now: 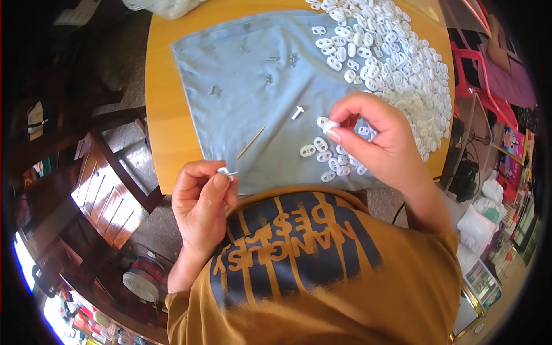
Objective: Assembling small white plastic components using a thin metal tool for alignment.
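Observation:
My left hand (198, 198), near the cloth's front edge, pinches a small white plastic piece (223, 171) with a thin bit sticking out. Its exact kind is partly hidden by my fingers. Farther right, the thumb and forefinger of my right hand (376, 135) close on a white oval cord lock (330, 126). Below that hand lies a loose group of two-hole white cord locks (323, 156). Between my hands rest a white T-shaped plunger (297, 112) and a thin wooden stick (251, 142).
A grey-blue cloth (224, 126) covers much of the wooden table (158, 103). Several small coil springs (293, 60) are scattered on its far part. A large pile of white cord locks (397, 63) fills the right side. Beyond stands a red chair (483, 75), with a person beside it.

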Motion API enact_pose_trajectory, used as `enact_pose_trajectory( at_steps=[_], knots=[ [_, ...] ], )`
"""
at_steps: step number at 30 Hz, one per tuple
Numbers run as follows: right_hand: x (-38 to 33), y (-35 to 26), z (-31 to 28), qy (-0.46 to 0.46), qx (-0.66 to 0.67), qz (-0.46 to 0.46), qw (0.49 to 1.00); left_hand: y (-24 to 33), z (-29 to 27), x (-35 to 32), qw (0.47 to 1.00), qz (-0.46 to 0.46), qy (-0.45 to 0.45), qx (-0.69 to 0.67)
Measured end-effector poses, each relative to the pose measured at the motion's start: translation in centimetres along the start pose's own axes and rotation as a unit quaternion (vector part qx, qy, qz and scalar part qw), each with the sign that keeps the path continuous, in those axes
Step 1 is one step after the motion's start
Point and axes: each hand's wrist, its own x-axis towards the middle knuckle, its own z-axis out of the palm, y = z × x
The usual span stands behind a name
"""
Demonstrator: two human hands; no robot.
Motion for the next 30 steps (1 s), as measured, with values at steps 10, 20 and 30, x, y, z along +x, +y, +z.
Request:
enact_pose_trajectory(
  at_steps=[10, 20, 30],
  knots=[
    [0.6, -2.4, 3.8, -0.011, 0.470, -0.015, 0.883, 2.6, 4.7, 1.4, 0.995, 0.011, -0.096, -0.008],
    [1.3, -2.7, 4.8, -0.019, 0.470, -0.022, 0.882, 1.7, 3.7, 1.6, 0.996, 0.011, -0.088, -0.026],
    [1.9, -3.2, 4.7, 0.043, 0.072, -0.188, 0.979, 1.1, 3.5, 1.7, 0.990, 0.079, -0.098, 0.071]
  ],
)
